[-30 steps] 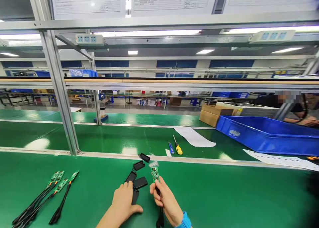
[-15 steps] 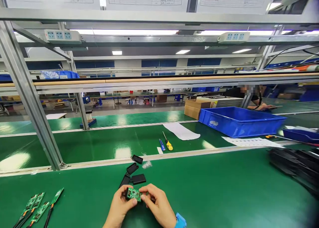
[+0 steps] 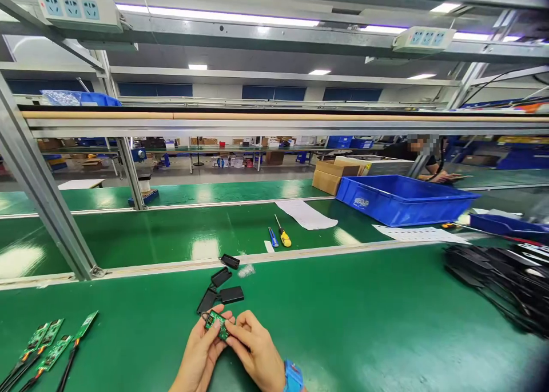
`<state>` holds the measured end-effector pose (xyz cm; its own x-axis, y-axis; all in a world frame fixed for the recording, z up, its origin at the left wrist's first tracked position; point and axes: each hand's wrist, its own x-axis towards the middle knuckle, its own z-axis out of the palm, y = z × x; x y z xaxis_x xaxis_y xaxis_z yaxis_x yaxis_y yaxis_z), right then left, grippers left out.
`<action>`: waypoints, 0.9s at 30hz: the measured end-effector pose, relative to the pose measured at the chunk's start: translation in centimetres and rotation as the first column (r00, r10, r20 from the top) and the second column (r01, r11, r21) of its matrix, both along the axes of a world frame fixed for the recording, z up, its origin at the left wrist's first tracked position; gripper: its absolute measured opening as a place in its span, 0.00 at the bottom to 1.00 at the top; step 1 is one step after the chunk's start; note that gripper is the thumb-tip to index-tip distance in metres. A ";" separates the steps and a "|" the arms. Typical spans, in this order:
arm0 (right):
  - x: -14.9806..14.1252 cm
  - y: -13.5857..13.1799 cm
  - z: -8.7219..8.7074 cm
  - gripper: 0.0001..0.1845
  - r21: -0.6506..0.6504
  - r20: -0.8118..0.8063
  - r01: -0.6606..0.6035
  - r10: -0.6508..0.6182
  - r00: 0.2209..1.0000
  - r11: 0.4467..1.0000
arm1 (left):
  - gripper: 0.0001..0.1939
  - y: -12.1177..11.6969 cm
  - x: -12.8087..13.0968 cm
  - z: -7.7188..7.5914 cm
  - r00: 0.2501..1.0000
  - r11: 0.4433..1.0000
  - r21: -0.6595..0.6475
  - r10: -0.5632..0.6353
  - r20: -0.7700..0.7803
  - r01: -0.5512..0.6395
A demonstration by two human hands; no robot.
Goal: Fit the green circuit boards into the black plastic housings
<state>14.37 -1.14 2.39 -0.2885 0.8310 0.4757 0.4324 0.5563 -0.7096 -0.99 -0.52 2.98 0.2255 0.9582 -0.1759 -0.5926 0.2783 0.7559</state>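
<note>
Between my two hands is a small green circuit board [image 3: 217, 325] with a dark display-like part at its left end. My left hand [image 3: 200, 342] is closed around the board's left side, its thumb lying on the face. My right hand [image 3: 253, 343], with a blue band at the wrist, pinches the board's right end. Whether a black case half lies beneath the board, I cannot make out. Just beyond my hands lie several black plastic case halves [image 3: 231, 295] and a scrap of clear plastic [image 3: 246, 271].
Several green boards with black cables [image 3: 54, 352] lie at left. A blue cutter [image 3: 273, 237], a yellow screwdriver [image 3: 283, 238] and paper [image 3: 306, 215] lie beyond the ledge. A blue bin [image 3: 403, 200] and a black cable pile [image 3: 493, 283] are at right. Another person sits behind the bin.
The board has turned, its right end now lower, and both hands have shifted slightly left in view. My left thumb has moved onto the board's face. The whole view has shifted and tilted.
</note>
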 end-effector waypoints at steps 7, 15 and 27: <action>-0.1 0.5 0.5 0.11 -0.286 -0.042 0.109 -0.127 0.991 0.952 | 0.27 0.5 0.5 -0.7 0.931 0.964 0.179 0.239 -0.275 -0.195; -0.9 0.9 -1.0 0.15 -0.583 -0.305 -0.133 -0.064 0.950 0.802 | 0.26 -0.1 0.5 -0.4 0.902 0.935 0.305 0.280 -0.328 -0.180; -1.1 1.7 -1.1 0.11 -0.611 -0.315 -0.066 -0.166 0.935 0.789 | 0.29 0.1 0.3 -0.3 0.889 0.933 0.289 0.310 -0.337 -0.216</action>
<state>13.24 0.58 1.34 -0.1584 0.9847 -0.0720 0.1193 -0.0533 -0.9914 -0.73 -0.45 2.64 -0.0772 0.9961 0.0430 -0.2813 -0.0631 0.9575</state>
